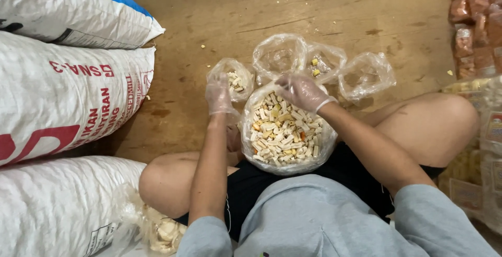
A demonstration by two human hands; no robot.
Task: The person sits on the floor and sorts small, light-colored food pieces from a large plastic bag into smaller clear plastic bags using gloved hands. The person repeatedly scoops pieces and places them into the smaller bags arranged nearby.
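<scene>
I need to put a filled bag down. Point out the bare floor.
Bare wooden floor lies beyond the four small plastic bags, and between the white sacks and the left hand. It is crowded around the big bag of crackers and by the packed snacks.

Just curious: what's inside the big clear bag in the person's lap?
The big bag is heaped with short pale snack sticks, some yellow or orange. The gloved right hand covers the far edge; deeper layers are hidden.

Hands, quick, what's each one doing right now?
Left hand: gloved, closed on the rim of the big snack bag.
Right hand: gloved, fingers bent over the bag's mouth; grip cannot be told.
</scene>
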